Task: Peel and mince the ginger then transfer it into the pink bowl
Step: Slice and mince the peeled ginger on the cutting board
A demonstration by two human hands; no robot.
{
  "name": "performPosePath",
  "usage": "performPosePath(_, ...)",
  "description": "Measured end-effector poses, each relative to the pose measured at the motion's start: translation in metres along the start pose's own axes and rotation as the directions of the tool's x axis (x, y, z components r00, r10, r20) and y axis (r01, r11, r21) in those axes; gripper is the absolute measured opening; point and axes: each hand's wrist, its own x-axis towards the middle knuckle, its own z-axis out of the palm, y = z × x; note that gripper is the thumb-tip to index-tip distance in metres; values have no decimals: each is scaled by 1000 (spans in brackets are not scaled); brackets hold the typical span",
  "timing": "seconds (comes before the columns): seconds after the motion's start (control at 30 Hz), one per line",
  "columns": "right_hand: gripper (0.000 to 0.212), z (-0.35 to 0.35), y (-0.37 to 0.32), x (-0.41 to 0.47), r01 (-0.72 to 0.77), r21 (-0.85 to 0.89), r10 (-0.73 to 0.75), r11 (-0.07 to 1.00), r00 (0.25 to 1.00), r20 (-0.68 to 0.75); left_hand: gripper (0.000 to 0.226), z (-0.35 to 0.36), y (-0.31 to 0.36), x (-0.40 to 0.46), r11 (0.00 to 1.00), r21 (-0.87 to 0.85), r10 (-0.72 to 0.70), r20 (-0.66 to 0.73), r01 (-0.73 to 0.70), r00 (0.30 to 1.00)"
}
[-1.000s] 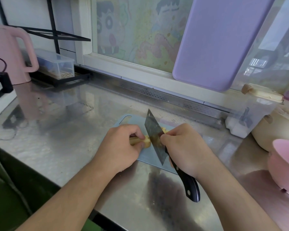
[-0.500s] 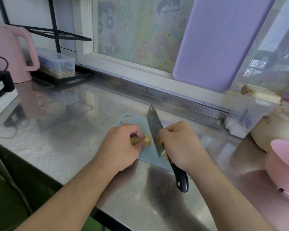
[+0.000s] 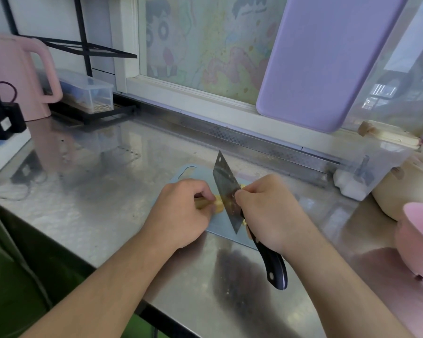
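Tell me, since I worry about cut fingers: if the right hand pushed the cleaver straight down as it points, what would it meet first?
Probably the yellow ginger piece, which the left hand pins beside the steel cleaver gripped by the right hand; depth is unclear.

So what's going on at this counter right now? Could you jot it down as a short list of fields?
activity: slicing ginger on a blue cutting board
left hand: holds the ginger down
right hand: grips the cleaver, pinching the blade near the handle
pink bowl: at the right edge, inside not visible
surface: steel counter
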Motion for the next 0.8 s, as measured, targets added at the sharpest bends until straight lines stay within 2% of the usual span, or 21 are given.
performPosePath(0.2,30,1,-4,1,38,-113,-31,993,997,64,11,-1,1,0,1000,2,-10,11,10,1000)
performPosePath(0.3,26,7,-6,6,59,-149,-52,987,997,48,11,-1,1,0,1000,3,-11,12,11,1000)
performPosePath(0.5,30,1,0,6,-14,47,15,999,999,-31,11,0,2,-1,1000,-18,-18,-1,18,1000)
performPosePath(0.8,35,-3,-7,-1,24,72,-24,997,1000,-5,11,1,1,0,1000,-3,-20,-3,20,1000)
